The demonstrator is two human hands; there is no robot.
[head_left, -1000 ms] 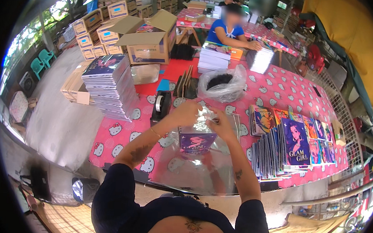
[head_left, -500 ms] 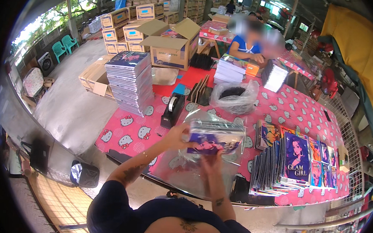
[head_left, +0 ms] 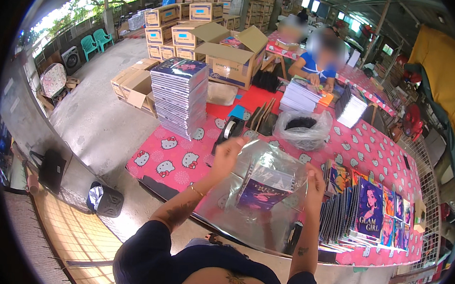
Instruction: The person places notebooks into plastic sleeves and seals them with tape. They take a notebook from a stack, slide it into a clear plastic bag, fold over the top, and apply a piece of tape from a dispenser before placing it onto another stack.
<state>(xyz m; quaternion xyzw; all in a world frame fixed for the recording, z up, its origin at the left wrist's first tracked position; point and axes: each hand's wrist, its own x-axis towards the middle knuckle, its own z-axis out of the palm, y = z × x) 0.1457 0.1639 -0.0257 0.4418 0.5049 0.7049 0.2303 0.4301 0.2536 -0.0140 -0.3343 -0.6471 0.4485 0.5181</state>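
A small stack of spiral notebooks (head_left: 264, 191) with a purple illustrated cover lies at the table's near edge. Clear plastic film (head_left: 252, 153) spreads around and over it; I cannot tell whether the stack is inside a bag or under a loose sheet. My left hand (head_left: 229, 155) pinches the film's upper left edge, above the stack. On the other side, my right hand (head_left: 314, 186) grips its right edge, fingers closed. A black tape dispenser (head_left: 227, 134) stands just beyond my left hand. To my right, fanned spiral notebooks (head_left: 343, 215) lean in a row beside colourful covers.
A tall notebook stack (head_left: 178, 101) stands at the left on the pink patterned tablecloth (head_left: 157, 151). Behind it is an open carton (head_left: 226, 59). A plastic bag of black items (head_left: 301, 129) sits mid-table. Across the table a person in blue (head_left: 313, 69) handles notebooks near white stacks (head_left: 300, 97).
The notebook stack, held in both hands before, now rests low with clear film about it. My hands have moved apart to the film's two edges. The view has shifted slightly.
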